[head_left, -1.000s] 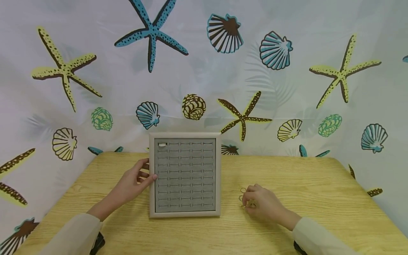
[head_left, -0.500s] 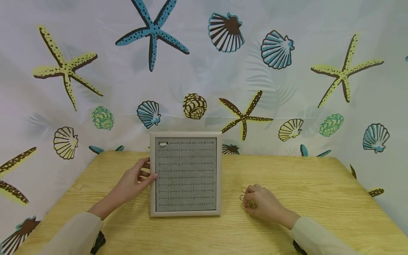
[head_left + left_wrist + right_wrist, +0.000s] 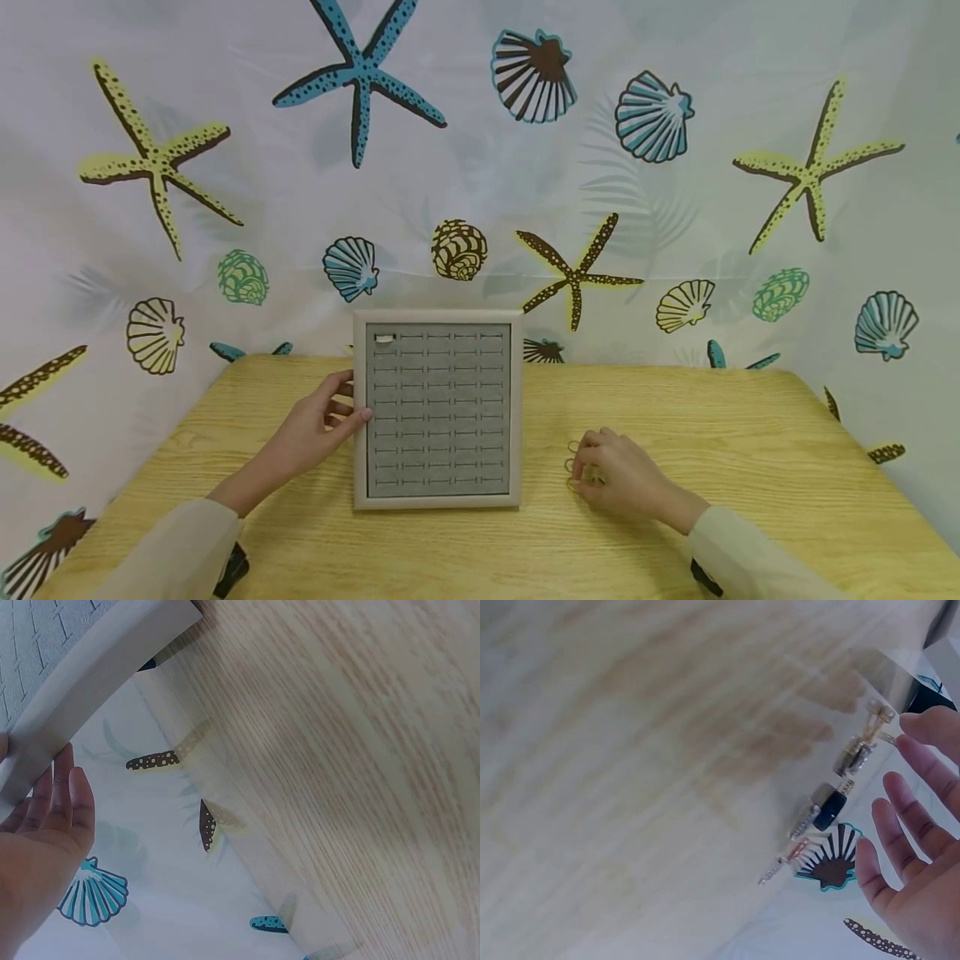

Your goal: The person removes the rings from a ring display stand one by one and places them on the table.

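Observation:
A ring display board (image 3: 438,408) with a pale frame and grey slotted padding stands tilted up on the table. My left hand (image 3: 311,433) grips its left edge, thumb in front and fingers behind; in the left wrist view the fingers curl at the frame (image 3: 75,682). One silvery-white ring (image 3: 385,338) sits in the top-left slot. Right of the board, my right hand (image 3: 626,475) is low over several rings (image 3: 570,465). Its thumb and index fingertips pinch a small ring (image 3: 887,738) in the right wrist view; the other fingers hang loosely bent.
A yellowish wooden table (image 3: 675,400) lies under both hands. Behind it hangs a white cloth (image 3: 480,183) printed with starfish and shells. In the right wrist view, several more rings (image 3: 829,806), some with stones, stand in a line beside the fingers.
My right hand stays over the rings, its fingers shifting slightly among them. The left hand and the board hold still; the head view drifts a little.

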A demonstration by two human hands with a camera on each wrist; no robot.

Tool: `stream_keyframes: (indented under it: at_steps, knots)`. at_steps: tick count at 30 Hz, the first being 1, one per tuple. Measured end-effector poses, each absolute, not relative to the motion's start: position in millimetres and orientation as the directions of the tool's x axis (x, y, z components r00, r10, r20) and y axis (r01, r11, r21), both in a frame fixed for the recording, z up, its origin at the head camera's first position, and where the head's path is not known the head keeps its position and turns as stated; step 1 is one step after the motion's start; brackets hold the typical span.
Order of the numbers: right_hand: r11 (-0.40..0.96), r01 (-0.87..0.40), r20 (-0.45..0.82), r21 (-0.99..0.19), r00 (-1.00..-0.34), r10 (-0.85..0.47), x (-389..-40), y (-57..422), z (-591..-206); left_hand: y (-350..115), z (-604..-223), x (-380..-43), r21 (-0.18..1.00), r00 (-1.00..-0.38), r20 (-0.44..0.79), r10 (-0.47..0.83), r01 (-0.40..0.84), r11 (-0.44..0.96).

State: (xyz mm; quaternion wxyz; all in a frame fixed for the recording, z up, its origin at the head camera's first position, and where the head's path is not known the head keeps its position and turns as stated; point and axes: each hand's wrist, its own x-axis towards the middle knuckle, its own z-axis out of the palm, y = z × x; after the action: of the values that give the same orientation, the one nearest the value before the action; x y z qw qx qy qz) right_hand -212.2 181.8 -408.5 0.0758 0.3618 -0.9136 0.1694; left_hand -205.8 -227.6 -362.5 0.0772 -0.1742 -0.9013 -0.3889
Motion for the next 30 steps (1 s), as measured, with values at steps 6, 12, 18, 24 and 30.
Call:
stream_keyframes:
  at_steps: [6, 12, 18, 24, 30]
  knots:
    - [0.675, -0.7, 0.305, -0.233, -0.712, -0.633, -217, 177, -400, -228, -363, -206, 0.675, -0.927, 0.275, 0.256, 0.376, 0.635]
    - [0.648, -0.742, 0.387, -0.169, -0.655, -0.649, -225, 168, -383, -228, -362, -205, 0.678, -0.93, 0.269, 0.25, 0.367, 0.637]
    - [0.641, -0.758, 0.447, -0.121, -0.619, -0.646, -229, 154, -360, -227, -362, -204, 0.677, -0.929, 0.272, 0.252, 0.371, 0.635]
    - [0.618, -0.781, 0.519, -0.09, -0.566, -0.64, -233, 141, -340, -227, -362, -204, 0.673, -0.929, 0.272, 0.253, 0.371, 0.64]
    - [0.603, -0.795, 0.562, -0.067, -0.529, -0.636, -236, 127, -322, -227, -361, -204, 0.674, -0.93, 0.27, 0.249, 0.367, 0.641]
